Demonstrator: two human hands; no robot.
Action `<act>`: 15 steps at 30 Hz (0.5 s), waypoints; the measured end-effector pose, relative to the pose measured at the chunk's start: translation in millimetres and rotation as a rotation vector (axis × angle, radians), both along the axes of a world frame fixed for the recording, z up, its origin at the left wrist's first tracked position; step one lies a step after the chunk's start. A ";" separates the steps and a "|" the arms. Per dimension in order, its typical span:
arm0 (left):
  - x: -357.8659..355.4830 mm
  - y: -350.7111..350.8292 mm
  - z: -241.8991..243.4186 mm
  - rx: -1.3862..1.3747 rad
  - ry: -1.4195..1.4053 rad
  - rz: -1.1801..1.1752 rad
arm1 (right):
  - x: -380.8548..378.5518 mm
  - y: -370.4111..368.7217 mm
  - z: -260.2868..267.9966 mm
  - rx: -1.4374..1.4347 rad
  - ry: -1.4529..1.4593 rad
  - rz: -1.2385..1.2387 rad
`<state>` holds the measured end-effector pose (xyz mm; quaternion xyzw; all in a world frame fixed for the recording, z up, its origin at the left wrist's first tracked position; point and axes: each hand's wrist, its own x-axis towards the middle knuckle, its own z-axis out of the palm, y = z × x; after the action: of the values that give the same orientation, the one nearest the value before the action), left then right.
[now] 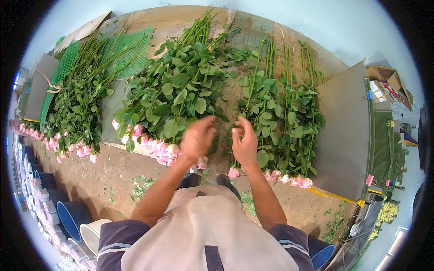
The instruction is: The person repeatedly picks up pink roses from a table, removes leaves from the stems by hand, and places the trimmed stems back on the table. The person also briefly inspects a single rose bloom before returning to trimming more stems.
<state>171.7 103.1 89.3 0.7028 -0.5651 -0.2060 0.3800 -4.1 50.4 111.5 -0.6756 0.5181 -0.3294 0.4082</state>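
Note:
My left hand (198, 138), blurred, hovers at the right side of a large heap of pink roses (159, 149). Its fingers are loosely curled, with nothing visible in them. Close by on the right, my right hand (245, 142) has its thumb and fingers bent and apart, also without a visible stem. It is at the left edge of several rows of roses (271, 118), whose stems point away from me and whose pink heads (300, 181) hang towards me. Both groups lie on a brown worktable (234, 91). The palms and some fingertips are hidden.
On the left, more roses (73, 108) lie on green netting (125, 54). A grey panel (339, 132) bounds the right side, with a cardboard box (390, 79) beyond. Blue buckets (73, 220) and a cream bucket (93, 233) stand at lower left; leaves (144, 186) litter the floor.

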 end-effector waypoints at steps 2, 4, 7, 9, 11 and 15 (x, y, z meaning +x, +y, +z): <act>63.8 3.5 15.3 -0.137 -0.155 0.136 | 18.6 1.0 -7.3 0.106 -0.098 0.017; 120.4 2.4 22.4 -0.138 -0.302 0.239 | 41.6 1.6 -15.7 0.118 -0.162 0.050; 170.7 -10.1 14.0 0.052 -0.529 0.268 | 81.2 2.4 -24.7 0.132 -0.280 0.108; 182.1 -11.0 4.7 0.231 -0.599 0.246 | 107.4 2.0 -25.0 0.292 -0.418 0.137; 187.2 -15.4 -0.5 0.434 -0.617 0.189 | 133.6 -3.1 -21.7 0.363 -0.378 0.111; 195.4 -21.9 5.5 0.309 -0.513 0.088 | 176.8 -21.2 -19.3 0.052 0.181 0.023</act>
<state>367.0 81.2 94.7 0.8052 -0.5735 -0.0885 0.1222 172.7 29.3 92.2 -0.6976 0.5535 -0.2487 0.3810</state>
